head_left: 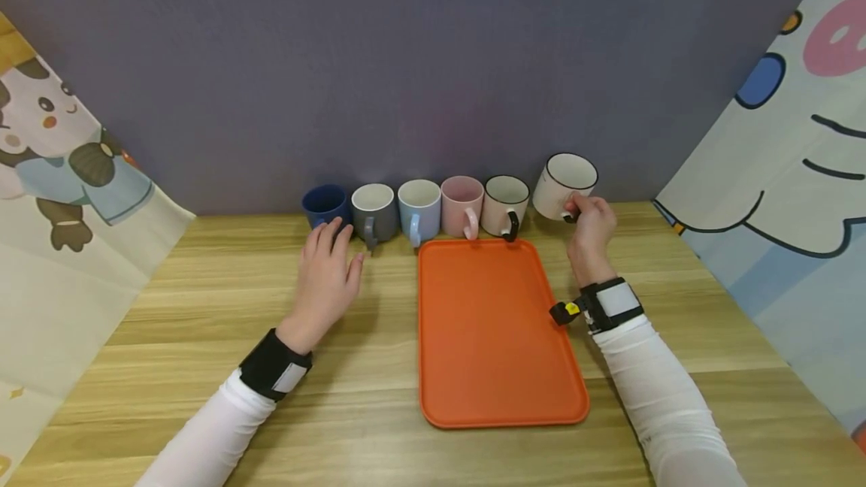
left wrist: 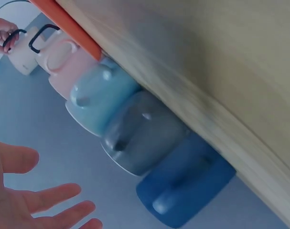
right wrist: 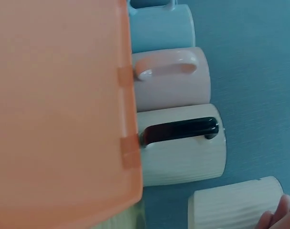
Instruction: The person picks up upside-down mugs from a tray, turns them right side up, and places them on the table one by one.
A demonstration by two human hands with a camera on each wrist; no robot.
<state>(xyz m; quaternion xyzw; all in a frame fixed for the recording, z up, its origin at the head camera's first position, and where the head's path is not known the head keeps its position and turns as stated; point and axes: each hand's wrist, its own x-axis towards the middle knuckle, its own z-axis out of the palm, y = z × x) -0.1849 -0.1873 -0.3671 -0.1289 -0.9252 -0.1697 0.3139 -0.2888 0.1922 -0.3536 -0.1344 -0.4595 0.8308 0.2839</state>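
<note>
Right now the person's right hand (head_left: pixel 590 225) has a white mug (head_left: pixel 564 185) off the table (head_left: pixel 203 307), tilted with its mouth toward the viewer. The fingers are curled round its black handle, so that grip is closed on the mug. It hangs at the right end of the row, just past the other cream mug with the black handle (head_left: pixel 504 204), which stands at the far edge of the orange tray (head_left: pixel 497 337).

The left hand (head_left: pixel 329 276) lies flat on the table with fingers spread and relaxed, holding nothing, its fingertips close to the dark blue mug (head_left: pixel 325 204) and the grey mug (head_left: pixel 374 210). A light blue mug (head_left: pixel 419 209) and a pink mug (head_left: pixel 463 204) fill out the row along the wall.

As I read it, this is the lifting step: one mug is picked and in the air, and the bare tray sits just beside it. The next move, by my guess, calls for swinging the mug over the rim and setting it down upright without knocking its neighbour.

I see no brand, label or writing on the mugs or tray; the cartoon hangings at the sides bear no words I can read.
</note>
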